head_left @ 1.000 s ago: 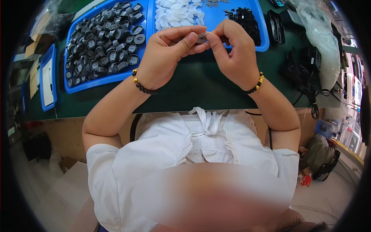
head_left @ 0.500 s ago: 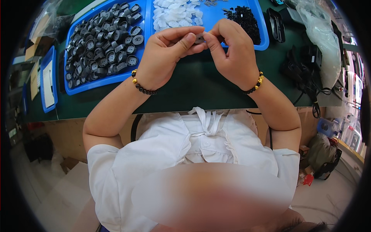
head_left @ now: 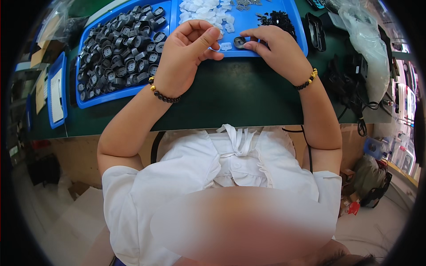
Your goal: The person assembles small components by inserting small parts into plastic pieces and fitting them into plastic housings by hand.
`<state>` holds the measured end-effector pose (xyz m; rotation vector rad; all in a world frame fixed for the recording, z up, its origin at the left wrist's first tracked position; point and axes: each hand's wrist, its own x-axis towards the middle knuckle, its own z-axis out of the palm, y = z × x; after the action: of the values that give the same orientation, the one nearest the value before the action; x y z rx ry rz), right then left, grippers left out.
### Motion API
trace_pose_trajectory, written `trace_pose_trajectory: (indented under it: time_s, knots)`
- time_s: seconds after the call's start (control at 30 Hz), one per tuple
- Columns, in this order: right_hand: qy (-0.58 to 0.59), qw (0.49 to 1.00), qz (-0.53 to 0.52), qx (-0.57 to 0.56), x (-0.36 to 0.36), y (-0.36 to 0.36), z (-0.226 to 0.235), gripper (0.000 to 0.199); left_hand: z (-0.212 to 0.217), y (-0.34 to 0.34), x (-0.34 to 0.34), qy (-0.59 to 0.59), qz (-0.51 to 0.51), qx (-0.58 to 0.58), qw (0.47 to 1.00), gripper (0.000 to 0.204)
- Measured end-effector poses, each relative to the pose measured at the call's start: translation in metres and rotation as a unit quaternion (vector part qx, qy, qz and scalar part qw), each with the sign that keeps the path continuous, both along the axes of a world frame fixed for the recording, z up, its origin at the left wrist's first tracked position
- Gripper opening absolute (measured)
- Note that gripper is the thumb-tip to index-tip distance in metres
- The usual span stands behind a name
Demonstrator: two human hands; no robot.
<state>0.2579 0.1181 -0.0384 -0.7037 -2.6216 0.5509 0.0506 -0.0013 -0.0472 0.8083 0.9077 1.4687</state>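
Observation:
My right hand (head_left: 282,51) pinches a small dark grey, round-ended plastic housing (head_left: 239,42) between thumb and forefinger, over the near edge of the blue tray (head_left: 248,54). My left hand (head_left: 184,57) is to its left, fingers loosely curled and apart, with no held thing visible in it. Close to its fingertips lies a small translucent white plastic piece (head_left: 226,46). More white pieces (head_left: 204,12) are heaped beyond the left hand. Beyond the right hand is a pile of small black parts (head_left: 279,20).
A blue tray section (head_left: 128,92) at the left holds many dark grey housings (head_left: 120,48). A narrow blue tray (head_left: 57,97) stands farther left. On the right are a black open case (head_left: 316,31), black cables (head_left: 350,88) and a clear plastic bag (head_left: 370,48).
My hands, together around a small part before, have drawn apart. The right hand has moved slightly right with the dark grey housing showing in its fingers; the left has moved slightly left.

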Motion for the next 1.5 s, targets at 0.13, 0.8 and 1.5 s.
trace_pose_trajectory:
  time_s: [0.13, 0.8, 1.5]
  knots:
    - [-0.021, 0.996, 0.066, -0.047, 0.0, 0.007, -0.002, 0.024, 0.001, -0.002, 0.006, 0.049, 0.007, -0.002, 0.999, 0.026]
    - [0.051, 0.993, 0.097, -0.047, -0.018, -0.01, -0.004, 0.029, -0.001, 0.0, 0.006, -0.003, 0.064, 0.01, 0.998, 0.025]
    - [0.201, 0.978, 0.044, -0.013, -0.02, -0.031, 0.001, 0.04, 0.006, -0.005, 0.015, 0.034, -0.024, 0.009, 0.999, 0.025]
